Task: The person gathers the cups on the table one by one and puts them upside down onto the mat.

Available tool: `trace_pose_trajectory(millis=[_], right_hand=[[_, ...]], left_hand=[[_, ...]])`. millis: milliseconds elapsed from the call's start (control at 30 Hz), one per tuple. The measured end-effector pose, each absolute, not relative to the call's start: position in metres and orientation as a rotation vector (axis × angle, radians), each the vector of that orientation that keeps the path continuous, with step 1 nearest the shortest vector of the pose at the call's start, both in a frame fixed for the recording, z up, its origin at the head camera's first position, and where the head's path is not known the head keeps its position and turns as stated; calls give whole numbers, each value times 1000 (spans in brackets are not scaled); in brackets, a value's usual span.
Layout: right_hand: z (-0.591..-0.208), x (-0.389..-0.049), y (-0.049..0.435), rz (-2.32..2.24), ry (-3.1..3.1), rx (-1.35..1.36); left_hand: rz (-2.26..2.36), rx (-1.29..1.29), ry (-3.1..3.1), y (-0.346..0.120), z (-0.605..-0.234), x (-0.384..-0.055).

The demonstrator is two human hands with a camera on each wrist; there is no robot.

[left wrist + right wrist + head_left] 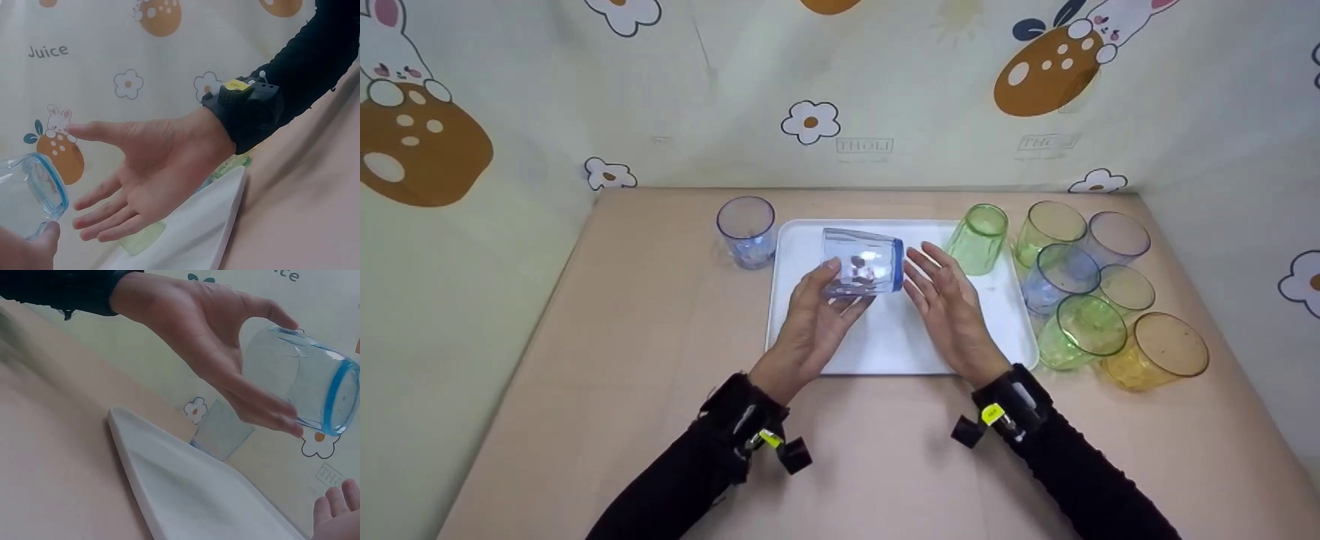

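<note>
Blue-tinted glass (861, 262), on its side, gripped by the left hand (810, 319) over a white tray (885, 349)

Left hand: curled round the glass, thumb on one side, fingers beneath; the thick blue end points toward the right hand (949, 304). Right hand: spread wide, fingers straight, just beside that end with a narrow gap between. Tray, on the counter (660, 337): bears one green glass (979, 244), narrow end up, near its far right corner. Left of tray: one purple-rimmed glass (748, 234), mouth up. Right of tray: six tinted glasses (1082, 330) in a close group, mouths up, the amber glass (1156, 352) nearest the counter's right edge
</note>
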State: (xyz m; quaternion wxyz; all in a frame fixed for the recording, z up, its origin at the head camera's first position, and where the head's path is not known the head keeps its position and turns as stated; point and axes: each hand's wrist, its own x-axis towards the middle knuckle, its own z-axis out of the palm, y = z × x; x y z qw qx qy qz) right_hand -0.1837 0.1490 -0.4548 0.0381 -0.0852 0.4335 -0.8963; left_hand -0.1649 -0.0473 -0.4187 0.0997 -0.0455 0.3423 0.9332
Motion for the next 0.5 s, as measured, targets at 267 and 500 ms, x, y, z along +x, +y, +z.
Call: trace_pose_trajectory(millis=[267, 500], right_hand=[[-453, -182, 135, -2734, 1322, -293], [-446, -180, 124, -2763, 1315, -261]], left_hand=[[2760, -133, 932, -30, -417, -165], [2762, -183, 936, -19, -414, -165]])
